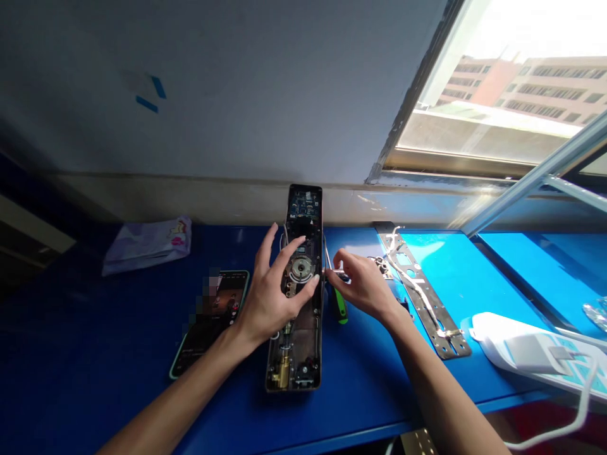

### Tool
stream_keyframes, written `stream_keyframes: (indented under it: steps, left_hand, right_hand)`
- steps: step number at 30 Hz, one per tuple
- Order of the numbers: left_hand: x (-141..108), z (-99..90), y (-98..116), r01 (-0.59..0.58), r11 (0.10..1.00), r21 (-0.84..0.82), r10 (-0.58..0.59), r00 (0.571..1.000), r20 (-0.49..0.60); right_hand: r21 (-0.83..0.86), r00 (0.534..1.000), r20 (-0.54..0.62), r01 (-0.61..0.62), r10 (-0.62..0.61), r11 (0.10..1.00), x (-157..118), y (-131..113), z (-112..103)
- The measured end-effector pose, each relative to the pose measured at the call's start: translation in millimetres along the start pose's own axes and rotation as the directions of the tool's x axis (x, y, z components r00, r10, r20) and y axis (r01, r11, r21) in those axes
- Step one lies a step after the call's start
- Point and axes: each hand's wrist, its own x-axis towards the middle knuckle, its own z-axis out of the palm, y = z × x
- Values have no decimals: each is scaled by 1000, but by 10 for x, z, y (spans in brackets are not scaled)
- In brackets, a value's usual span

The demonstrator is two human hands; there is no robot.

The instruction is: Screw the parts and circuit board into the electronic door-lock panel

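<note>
An opened electronic door lock [308, 328] lies lengthwise on the blue table. Its long black housing shows a blue circuit board [305, 203] at the far end, a round metal hub [302, 268] mid-way and a brass cylinder [283, 373] at the near end. Over the middle of the housing, my left hand [270, 291] is spread, thumb and fingertips around the hub. At the housing's right edge, my right hand [363, 281] has thumb and forefinger pinched together; what they hold is too small to make out. A green-handled screwdriver [340, 308] is just below that hand.
A phone [208, 335] lies left of the lock, with a purple packet [148, 245] behind it. To the right are a perforated black plate [427, 297] with a white cable, small metal parts [380, 266] and a white power strip [516, 347]. A wall stands close behind.
</note>
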Motion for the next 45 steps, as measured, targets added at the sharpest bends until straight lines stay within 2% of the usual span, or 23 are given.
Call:
stream_keyframes:
  steps: [2,4,8,14,19,23,32,39,45]
  left_hand:
    - [-40,-72,-22,-21,1000,12,22,995,-94]
    - [-54,-132,-33,-36,999,15,37,990,-134]
    - [-38,-184,-17,-122,992,-12,120,985,-125]
    - [-60,-145,-5,-223,975,-14,221,972,-79]
    - [-84,-129,9,-213,976,-54,210,976,-50]
    - [-88,-135,53,-183,980,-72,178,982,-66]
    - [-87,-108,91,-205,977,-54,200,976,-86]
    - [-91,-79,124,-232,971,-58,227,971,-71]
    - [-121,-36,129,-242,967,-76,234,967,-104]
  right_hand:
    - [37,998,-49,44,-42,998,-48,76,35]
    - [64,995,-72,79,-74,995,-106,150,89]
    - [93,985,-120,133,-122,987,-178,212,158]
    - [120,960,-219,206,-177,971,-174,96,115]
    - [145,952,-251,215,-174,966,-180,86,88]
    - [141,950,-270,202,-159,969,-182,114,73]
    - [102,967,-235,127,-100,987,-202,243,138]
    - [211,921,-387,141,-49,967,-175,107,55]
    - [340,905,-414,60,92,938,-185,78,74]
